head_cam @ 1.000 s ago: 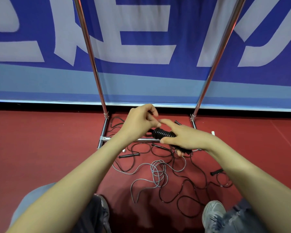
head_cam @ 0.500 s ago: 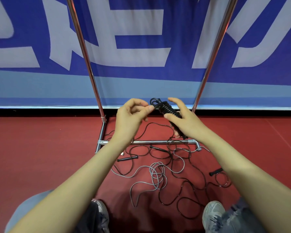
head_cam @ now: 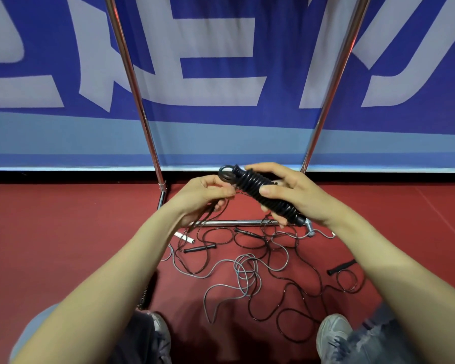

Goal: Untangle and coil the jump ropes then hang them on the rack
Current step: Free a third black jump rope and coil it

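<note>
- R hand (head_cam: 302, 198) grips coiled black rope (head_cam: 258, 189): thumb on top, fingers curled under, bundle slanting 10-to-4 o'clock.
- L hand (head_cam: 202, 195) at bundle's 9 o'clock, fingertips pinching loose strand by end loop.
- rack (head_cam: 134, 82) top cut off at 12 o'clock.
- floor tangle (head_cam: 247, 271) at 6 o'clock; strands can't be sorted.
</note>
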